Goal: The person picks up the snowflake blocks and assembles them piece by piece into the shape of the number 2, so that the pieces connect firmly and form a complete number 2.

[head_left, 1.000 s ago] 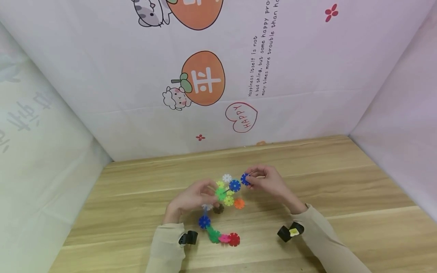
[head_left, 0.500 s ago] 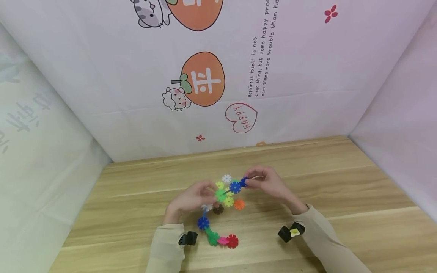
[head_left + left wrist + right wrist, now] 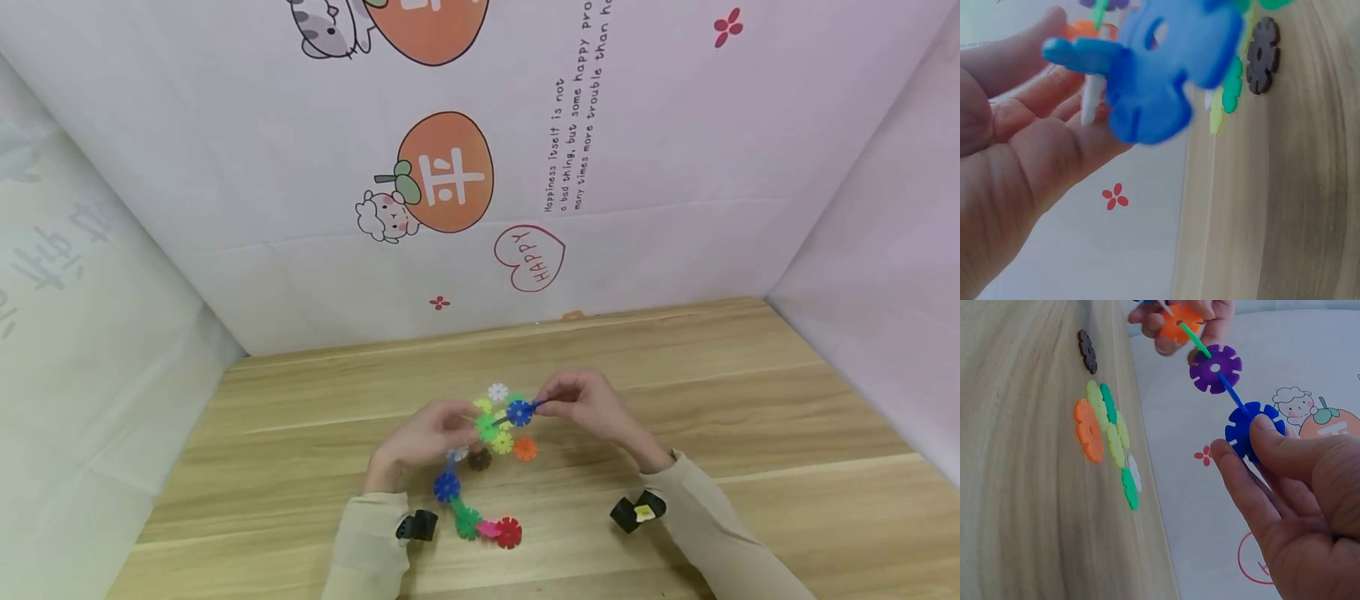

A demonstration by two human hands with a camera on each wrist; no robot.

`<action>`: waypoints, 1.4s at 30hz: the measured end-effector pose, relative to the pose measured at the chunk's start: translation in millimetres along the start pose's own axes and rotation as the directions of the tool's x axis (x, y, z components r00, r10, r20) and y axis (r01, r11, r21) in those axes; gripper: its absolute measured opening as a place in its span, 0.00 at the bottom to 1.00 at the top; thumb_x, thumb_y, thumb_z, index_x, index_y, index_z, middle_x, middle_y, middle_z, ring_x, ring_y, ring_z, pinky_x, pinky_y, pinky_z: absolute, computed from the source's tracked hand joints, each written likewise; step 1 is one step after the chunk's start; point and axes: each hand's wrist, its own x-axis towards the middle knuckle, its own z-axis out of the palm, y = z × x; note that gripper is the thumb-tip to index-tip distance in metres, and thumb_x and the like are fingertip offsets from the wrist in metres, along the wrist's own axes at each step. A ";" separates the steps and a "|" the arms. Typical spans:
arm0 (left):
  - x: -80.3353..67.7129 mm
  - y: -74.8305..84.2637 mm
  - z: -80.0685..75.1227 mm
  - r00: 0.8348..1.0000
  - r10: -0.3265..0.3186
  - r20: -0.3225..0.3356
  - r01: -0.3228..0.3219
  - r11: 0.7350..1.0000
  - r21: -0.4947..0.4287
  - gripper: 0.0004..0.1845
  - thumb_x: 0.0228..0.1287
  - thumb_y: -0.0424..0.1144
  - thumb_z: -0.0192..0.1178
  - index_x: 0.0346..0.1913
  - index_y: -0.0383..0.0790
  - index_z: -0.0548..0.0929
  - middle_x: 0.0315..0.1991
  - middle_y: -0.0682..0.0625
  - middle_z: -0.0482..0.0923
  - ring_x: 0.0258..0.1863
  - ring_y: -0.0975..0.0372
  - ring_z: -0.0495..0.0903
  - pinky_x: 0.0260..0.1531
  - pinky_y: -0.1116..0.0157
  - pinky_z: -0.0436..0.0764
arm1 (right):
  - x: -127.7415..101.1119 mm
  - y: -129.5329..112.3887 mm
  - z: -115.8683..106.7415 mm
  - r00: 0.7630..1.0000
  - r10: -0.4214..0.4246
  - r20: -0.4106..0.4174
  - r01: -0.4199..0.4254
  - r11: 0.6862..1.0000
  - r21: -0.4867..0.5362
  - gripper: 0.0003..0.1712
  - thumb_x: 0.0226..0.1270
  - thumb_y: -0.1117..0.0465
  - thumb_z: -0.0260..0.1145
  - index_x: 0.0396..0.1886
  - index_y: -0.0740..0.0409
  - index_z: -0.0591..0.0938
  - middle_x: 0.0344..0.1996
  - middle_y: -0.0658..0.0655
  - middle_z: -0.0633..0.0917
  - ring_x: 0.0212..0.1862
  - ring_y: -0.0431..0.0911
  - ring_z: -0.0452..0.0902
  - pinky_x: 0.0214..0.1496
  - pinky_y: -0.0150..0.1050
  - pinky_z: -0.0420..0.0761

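Note:
My left hand [image 3: 426, 433] holds a chain of notched plastic snowflake discs, gripping around its orange disc [image 3: 1180, 326]. From that hand the chain bends toward me through a blue disc [image 3: 447, 487] and green pieces to a red disc [image 3: 508, 532]. On its other side run a light green disc [image 3: 487, 427], a purple disc [image 3: 1215, 369] and a blue disc [image 3: 519, 412]. Thumb and fingers of my right hand [image 3: 588, 406] pinch another blue snowflake disc [image 3: 1249, 430], edge against that last one. How deep their slots interlock cannot be told.
Loose discs lie on the wooden table [image 3: 675, 367] beyond and beneath the hands: white [image 3: 498, 392], yellow-green [image 3: 502, 442], green [image 3: 1129, 487], orange [image 3: 526, 449] and dark brown [image 3: 479, 459]. A printed cloth wall [image 3: 637, 250] stands behind, with cloth at both sides.
The right hand's blue disc has moved left and down from a gap to touch the chain's end, turning edge-on to the head view. The left hand stays nearly still; the chain's red end shifted slightly.

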 end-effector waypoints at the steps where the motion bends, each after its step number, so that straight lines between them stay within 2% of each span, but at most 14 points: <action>1: 0.0 0.3 0.4 1.000 -0.002 -0.005 0.002 1.000 -0.007 0.18 0.69 0.32 0.55 0.59 0.31 0.73 0.40 0.43 0.83 0.42 0.55 0.82 0.48 0.58 0.80 | 0.1 -0.4 0.8 1.000 -0.005 -0.006 0.005 1.000 -0.018 0.06 0.54 0.75 0.70 0.30 0.63 0.85 0.30 0.59 0.86 0.32 0.44 0.83 0.37 0.36 0.84; 6: 1.2 0.7 1.3 1.000 0.002 -0.007 -0.002 0.999 -0.035 0.17 0.70 0.32 0.54 0.58 0.31 0.74 0.42 0.37 0.83 0.42 0.52 0.82 0.49 0.57 0.79 | 0.9 0.0 3.0 0.999 -0.033 -0.035 0.031 0.998 -0.058 0.06 0.55 0.75 0.69 0.30 0.61 0.86 0.30 0.60 0.87 0.32 0.42 0.83 0.36 0.35 0.84; 10: 2.6 0.7 1.1 1.000 0.007 0.009 -0.007 0.998 -0.055 0.16 0.70 0.32 0.54 0.58 0.31 0.74 0.42 0.37 0.83 0.42 0.54 0.83 0.50 0.57 0.79 | 1.5 2.4 2.8 0.997 -0.050 -0.054 0.047 0.997 -0.054 0.05 0.56 0.73 0.70 0.31 0.61 0.86 0.30 0.57 0.87 0.33 0.42 0.84 0.37 0.35 0.84; 18: 2.8 3.0 0.0 0.998 -0.008 0.055 0.012 0.998 -0.070 0.14 0.69 0.34 0.55 0.56 0.36 0.75 0.39 0.44 0.84 0.42 0.57 0.82 0.51 0.56 0.77 | 3.1 6.5 1.9 0.997 -0.070 -0.041 0.071 0.997 0.020 0.07 0.55 0.74 0.70 0.35 0.66 0.85 0.36 0.65 0.86 0.39 0.49 0.85 0.41 0.36 0.84; 25: 1.0 3.7 -0.4 0.998 -0.018 0.053 0.021 0.998 -0.067 0.15 0.69 0.34 0.55 0.56 0.36 0.75 0.38 0.46 0.84 0.42 0.57 0.82 0.52 0.55 0.77 | 2.8 6.7 2.7 0.998 -0.059 -0.039 0.060 0.998 0.033 0.08 0.55 0.74 0.70 0.36 0.64 0.85 0.38 0.61 0.86 0.41 0.49 0.84 0.42 0.36 0.83; 32: -1.8 4.1 -3.1 0.999 -0.018 0.046 0.022 0.997 -0.075 0.15 0.69 0.34 0.55 0.56 0.35 0.75 0.39 0.43 0.84 0.42 0.56 0.83 0.53 0.54 0.76 | 2.5 2.6 1.1 1.000 -0.020 -0.004 0.021 0.996 0.081 0.17 0.54 0.79 0.67 0.45 0.69 0.81 0.45 0.71 0.82 0.46 0.65 0.81 0.43 0.38 0.84; 34: -2.7 4.1 -4.1 0.999 -0.013 0.044 0.016 0.997 -0.072 0.15 0.69 0.34 0.55 0.56 0.34 0.74 0.39 0.43 0.84 0.42 0.56 0.83 0.53 0.53 0.76 | 2.1 2.2 -0.8 1.000 -0.016 -0.013 0.017 0.998 0.065 0.18 0.55 0.79 0.67 0.48 0.69 0.80 0.47 0.70 0.81 0.46 0.66 0.80 0.43 0.38 0.83; 39: -3.8 3.7 -5.2 0.999 -0.009 0.043 0.011 0.998 -0.059 0.16 0.69 0.33 0.55 0.57 0.34 0.73 0.40 0.43 0.83 0.43 0.56 0.82 0.53 0.55 0.76 | 1.6 5.0 -5.1 0.999 -0.016 -0.048 0.016 1.000 0.005 0.19 0.58 0.75 0.67 0.50 0.67 0.78 0.48 0.66 0.81 0.46 0.62 0.81 0.46 0.39 0.83; 42: -4.3 4.4 -5.3 0.999 -0.013 0.044 0.016 0.998 -0.068 0.17 0.68 0.34 0.55 0.57 0.33 0.73 0.41 0.43 0.83 0.44 0.55 0.82 0.53 0.55 0.76 | 1.9 8.1 -5.3 0.998 -0.014 -0.065 0.014 1.000 -0.002 0.20 0.57 0.76 0.67 0.51 0.68 0.78 0.48 0.67 0.81 0.48 0.64 0.79 0.48 0.39 0.82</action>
